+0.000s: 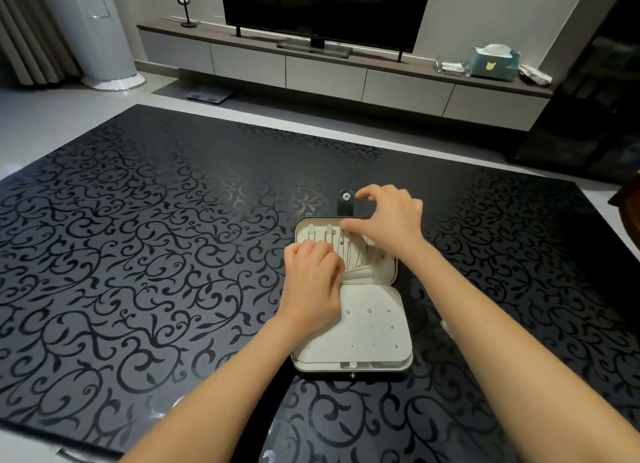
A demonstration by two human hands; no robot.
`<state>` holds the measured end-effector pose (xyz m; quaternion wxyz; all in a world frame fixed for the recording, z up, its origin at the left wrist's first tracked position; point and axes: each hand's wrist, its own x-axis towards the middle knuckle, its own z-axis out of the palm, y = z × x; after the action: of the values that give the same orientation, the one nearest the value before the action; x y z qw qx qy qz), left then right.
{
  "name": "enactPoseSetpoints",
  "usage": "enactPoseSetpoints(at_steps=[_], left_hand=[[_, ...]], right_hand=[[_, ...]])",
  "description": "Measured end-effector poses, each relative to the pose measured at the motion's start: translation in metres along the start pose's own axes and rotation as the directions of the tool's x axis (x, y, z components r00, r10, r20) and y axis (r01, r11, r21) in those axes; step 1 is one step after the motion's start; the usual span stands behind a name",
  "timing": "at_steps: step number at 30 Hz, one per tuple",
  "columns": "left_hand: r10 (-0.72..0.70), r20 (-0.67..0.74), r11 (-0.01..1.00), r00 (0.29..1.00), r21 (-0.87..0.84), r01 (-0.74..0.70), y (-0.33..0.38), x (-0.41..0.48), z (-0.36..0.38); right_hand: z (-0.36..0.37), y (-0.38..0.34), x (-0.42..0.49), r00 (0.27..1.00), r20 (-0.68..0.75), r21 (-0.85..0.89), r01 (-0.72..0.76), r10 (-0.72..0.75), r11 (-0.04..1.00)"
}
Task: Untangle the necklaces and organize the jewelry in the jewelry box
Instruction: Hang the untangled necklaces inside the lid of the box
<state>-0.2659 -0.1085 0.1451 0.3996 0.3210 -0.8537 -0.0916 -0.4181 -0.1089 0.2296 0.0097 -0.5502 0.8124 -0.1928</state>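
Works at open box (403,366): chains (356,254) hung in lid (387,266), studs (369,311) in base. Rests curled left hand (311,275) on chains; curls right hand (389,220) over lid edge; grip unclear.

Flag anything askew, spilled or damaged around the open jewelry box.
The necklace chains in the lid of the jewelry box run slanted and bunched together instead of hanging apart. Nothing looks spilled or damaged.

A person's hands work over an open jewelry box (374,327) on a black scroll-patterned table (138,254). Thin necklaces (356,251) hang in the lid between the left hand (311,275)'s curled fingers and the right hand (391,220)'s thumb. The right forefinger curls just beside the snap tab (346,202).
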Motion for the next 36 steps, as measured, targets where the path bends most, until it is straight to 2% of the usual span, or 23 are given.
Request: enactPoseSetpoints(at_steps=[2,3,5,10,17,28,36], left_hand=[[0.015,-0.003,1.000,1.000,0.012,-0.015,0.001,0.000,-0.001],[0.023,-0.002,0.999,1.000,0.028,-0.023,0.001,0.001,-0.001],[0.033,0.006,0.998,0.999,0.061,-0.033,0.001,0.001,-0.001],[0.021,-0.004,0.999,1.000,0.050,-0.021,0.002,0.001,-0.001],[-0.005,-0.032,1.000,0.999,0.028,0.006,-0.001,0.001,0.000],[0.019,0.042,0.999,0.999,-0.034,-0.018,0.002,0.000,0.001],[0.038,0.139,0.998,0.990,-0.046,-0.032,0.013,-0.015,-0.003]], right_hand=[[-0.002,0.007,0.002,0.978,0.206,0.264,-0.054,-0.002,0.963],[-0.002,0.010,0.001,0.965,0.263,0.338,-0.068,-0.025,0.939],[0.001,0.013,0.000,0.959,0.279,0.312,-0.039,-0.052,0.949],[0.007,0.015,-0.001,0.975,0.217,0.232,-0.010,-0.042,0.973],[0.006,0.015,-0.002,0.969,0.239,0.144,0.023,-0.057,0.989],[0.002,0.027,-0.008,0.949,0.312,0.266,-0.032,-0.054,0.964],[0.003,0.038,-0.031,0.938,0.348,0.266,-0.082,-0.016,0.961]])
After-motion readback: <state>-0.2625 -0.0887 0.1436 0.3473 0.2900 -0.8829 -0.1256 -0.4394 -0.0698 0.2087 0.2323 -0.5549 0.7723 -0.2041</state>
